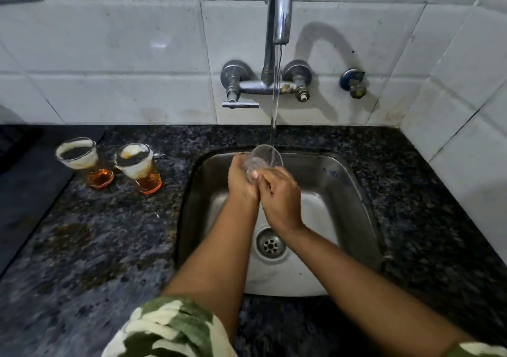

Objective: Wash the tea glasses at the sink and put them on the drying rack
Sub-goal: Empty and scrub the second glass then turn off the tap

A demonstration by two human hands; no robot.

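Observation:
A clear tea glass [265, 158] is held over the steel sink [337, 184], its mouth tilted up under the running water from the tap [279, 8]. My left hand [241, 178] wraps its lower left side and my right hand [279, 195] grips its base from the right. On the dark granite counter to the left stand two dirty tea glasses, one further left [85, 162] and one nearer the sink [140, 169], both with amber tea at the bottom and pale residue near the rim.
The drain [270, 244] lies in the sink's middle below my wrists. Tap handles [233, 82] and a separate wall valve [354, 82] sit on the tiled wall. A dark mat or stove edge [24, 181] lies at far left. A brownish wet stain [71, 236] marks the counter.

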